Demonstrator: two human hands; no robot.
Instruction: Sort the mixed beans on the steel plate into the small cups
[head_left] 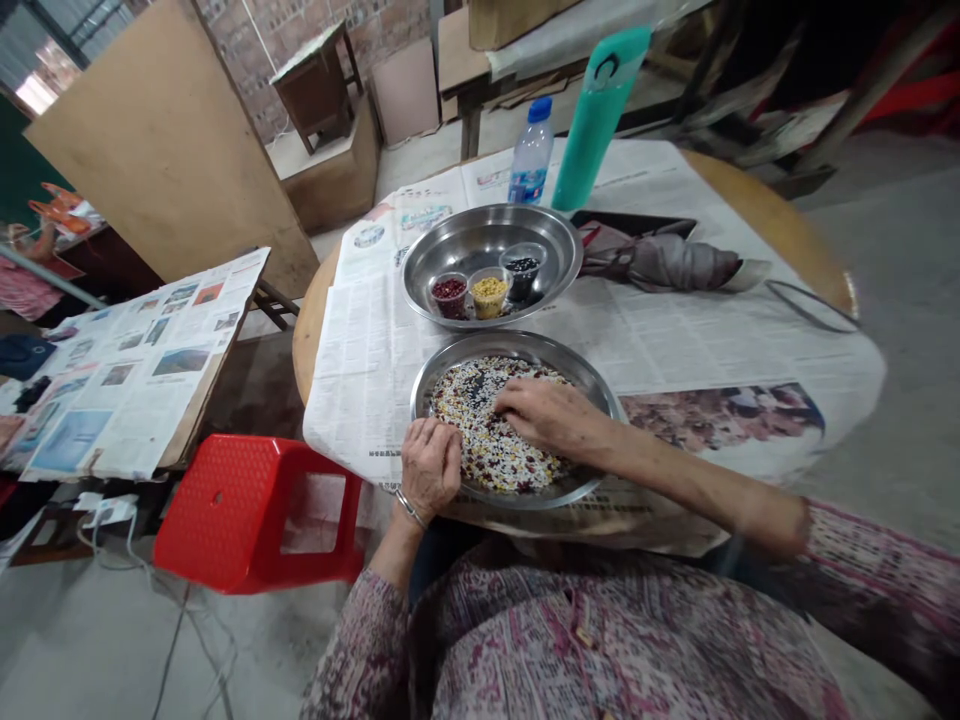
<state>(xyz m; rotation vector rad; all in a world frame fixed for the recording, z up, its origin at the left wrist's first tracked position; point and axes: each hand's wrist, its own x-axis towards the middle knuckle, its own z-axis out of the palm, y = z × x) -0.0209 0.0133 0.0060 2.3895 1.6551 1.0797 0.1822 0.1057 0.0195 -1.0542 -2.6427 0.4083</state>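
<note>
A round metal tray (517, 345) sits on the near side of the table, spread with mixed white, yellow, dark red and black beans or grains (495, 455). Over the middle of these grains is my right hand (551, 412), its fingers bent down and pinched together; anything between the tips is too small to make out. My left hand (432, 462) rests at the tray's left rim with curled fingers, and what is inside them is hidden. Behind, a deeper metal basin (420, 245) contains clear cups of dark red beans (450, 296), yellow beans (490, 294) and black beans (523, 268).
Newspaper (360, 370) covers the round table. A water bottle (531, 155), a teal bottle (600, 120) and a folded umbrella (660, 262) stand or lie beyond and beside the basin. A red stool (225, 510) is at the left, near a second newspaper-covered table (142, 370).
</note>
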